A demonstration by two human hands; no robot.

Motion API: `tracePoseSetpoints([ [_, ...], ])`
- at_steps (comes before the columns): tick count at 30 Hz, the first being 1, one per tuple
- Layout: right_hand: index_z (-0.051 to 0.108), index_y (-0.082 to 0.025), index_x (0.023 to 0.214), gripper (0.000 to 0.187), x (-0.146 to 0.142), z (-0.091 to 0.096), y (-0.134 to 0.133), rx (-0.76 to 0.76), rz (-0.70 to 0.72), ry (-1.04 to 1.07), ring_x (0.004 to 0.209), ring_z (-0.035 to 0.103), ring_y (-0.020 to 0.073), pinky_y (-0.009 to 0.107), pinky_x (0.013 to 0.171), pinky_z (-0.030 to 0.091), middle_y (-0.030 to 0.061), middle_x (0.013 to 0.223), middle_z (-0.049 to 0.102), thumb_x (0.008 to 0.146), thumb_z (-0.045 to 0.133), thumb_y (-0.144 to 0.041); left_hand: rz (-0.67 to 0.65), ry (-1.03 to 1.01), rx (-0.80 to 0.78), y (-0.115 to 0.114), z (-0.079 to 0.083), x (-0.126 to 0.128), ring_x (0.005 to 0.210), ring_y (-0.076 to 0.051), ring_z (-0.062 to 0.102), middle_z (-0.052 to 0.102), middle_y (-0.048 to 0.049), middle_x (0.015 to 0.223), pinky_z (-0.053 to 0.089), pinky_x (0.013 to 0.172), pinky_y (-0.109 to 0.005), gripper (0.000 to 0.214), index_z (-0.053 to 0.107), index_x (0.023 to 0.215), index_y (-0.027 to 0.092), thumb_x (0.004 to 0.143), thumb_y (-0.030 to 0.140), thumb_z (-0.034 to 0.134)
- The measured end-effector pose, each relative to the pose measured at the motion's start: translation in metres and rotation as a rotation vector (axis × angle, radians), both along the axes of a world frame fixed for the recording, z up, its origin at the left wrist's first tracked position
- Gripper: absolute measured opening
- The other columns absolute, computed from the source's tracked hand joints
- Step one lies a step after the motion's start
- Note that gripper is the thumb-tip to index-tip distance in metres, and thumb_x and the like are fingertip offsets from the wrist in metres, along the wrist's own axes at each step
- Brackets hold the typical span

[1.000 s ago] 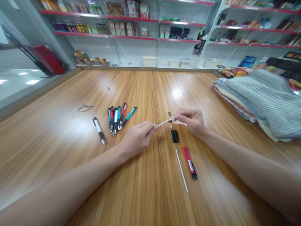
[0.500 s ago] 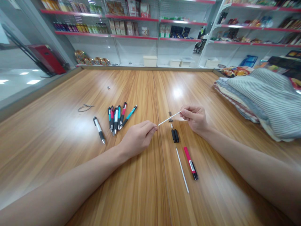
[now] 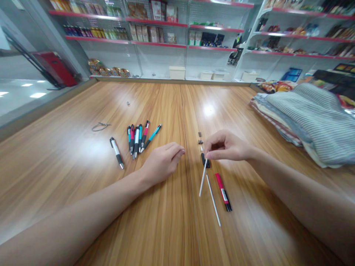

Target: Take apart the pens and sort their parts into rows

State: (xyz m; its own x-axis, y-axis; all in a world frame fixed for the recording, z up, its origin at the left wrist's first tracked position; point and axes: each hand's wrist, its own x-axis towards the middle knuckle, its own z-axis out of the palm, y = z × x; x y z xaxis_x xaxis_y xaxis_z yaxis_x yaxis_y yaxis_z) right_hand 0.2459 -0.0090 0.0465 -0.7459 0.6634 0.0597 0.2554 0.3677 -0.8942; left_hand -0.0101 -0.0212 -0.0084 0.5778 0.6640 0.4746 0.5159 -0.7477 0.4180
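Over the black grips, my right hand pinches a refill, not yet released; another refill already lies out, and the pens lie whole. Whether my curled left hand holds anything, I cannot tell.

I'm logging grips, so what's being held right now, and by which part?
The right hand pinches a white refill by its far end; whether the curled left hand holds anything can't be told.

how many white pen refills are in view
2: one refill pinched in the right hand, another lying on the table left of the pink pen parts. More may be hidden inside the pens.
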Motion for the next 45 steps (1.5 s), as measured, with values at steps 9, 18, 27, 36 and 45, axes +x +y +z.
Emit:
tracePoseSetpoints([
  [9, 0.067, -0.012, 0.077, 0.018, -0.026, 0.014, -0.028, 0.026, 0.165, -0.339, 0.046, 0.04, 0.0044, 0.017, 0.043, 0.028, -0.0055, 0.052, 0.049, 0.085, 0.061, -0.027, -0.007, -0.017, 0.018, 0.0, -0.002, 0.0, 0.079, -0.015, 0.06, 0.063, -0.0048, 0.084, 0.046, 0.07, -0.027, 0.018, 0.059, 0.091, 0.017, 0.097, 0.021, 0.042],
  [18, 0.074, -0.018, 0.093, 0.017, -0.03, 0.021, -0.036, 0.336, 0.069, -0.418, 0.043, 0.044, 0.0058, 0.02, 0.047, 0.031, -0.0075, 0.049, 0.051, 0.078, 0.071, -0.026, -0.004, -0.019, 0.0, 0.0, -0.001, 0.0, 0.079, -0.015, 0.06, 0.063, -0.0054, 0.084, 0.047, 0.071, -0.027, 0.018, 0.06, 0.091, 0.016, 0.097, 0.021, 0.043],
  [27, 0.077, -0.024, 0.092, 0.02, -0.041, 0.004, -0.049, 0.51, 0.377, -0.419, 0.065, 0.067, 0.0112, 0.023, 0.058, 0.04, -0.0023, 0.076, 0.076, 0.084, 0.062, -0.014, 0.008, -0.022, -0.005, -0.001, -0.001, 0.0, 0.08, -0.015, 0.06, 0.063, -0.005, 0.084, 0.047, 0.071, -0.027, 0.018, 0.059, 0.091, 0.017, 0.097, 0.022, 0.043],
  [36, 0.077, -0.024, 0.088, 0.02, -0.037, 0.007, -0.042, 0.477, 0.404, -0.462, 0.066, 0.068, 0.0105, 0.021, 0.057, 0.04, -0.0036, 0.078, 0.076, 0.082, 0.062, -0.012, 0.009, -0.017, -0.008, -0.001, -0.001, 0.0, 0.08, -0.015, 0.06, 0.063, -0.0049, 0.084, 0.047, 0.072, -0.027, 0.018, 0.059, 0.091, 0.017, 0.097, 0.022, 0.044],
  [45, 0.078, -0.026, 0.09, 0.022, -0.034, 0.006, -0.04, 0.471, 0.426, -0.494, 0.066, 0.067, 0.0107, 0.021, 0.058, 0.04, -0.0041, 0.078, 0.077, 0.079, 0.065, -0.011, 0.005, -0.017, -0.007, -0.001, -0.001, 0.0, 0.079, -0.015, 0.059, 0.062, -0.0047, 0.084, 0.045, 0.07, -0.027, 0.017, 0.058, 0.089, 0.017, 0.097, 0.021, 0.043],
])
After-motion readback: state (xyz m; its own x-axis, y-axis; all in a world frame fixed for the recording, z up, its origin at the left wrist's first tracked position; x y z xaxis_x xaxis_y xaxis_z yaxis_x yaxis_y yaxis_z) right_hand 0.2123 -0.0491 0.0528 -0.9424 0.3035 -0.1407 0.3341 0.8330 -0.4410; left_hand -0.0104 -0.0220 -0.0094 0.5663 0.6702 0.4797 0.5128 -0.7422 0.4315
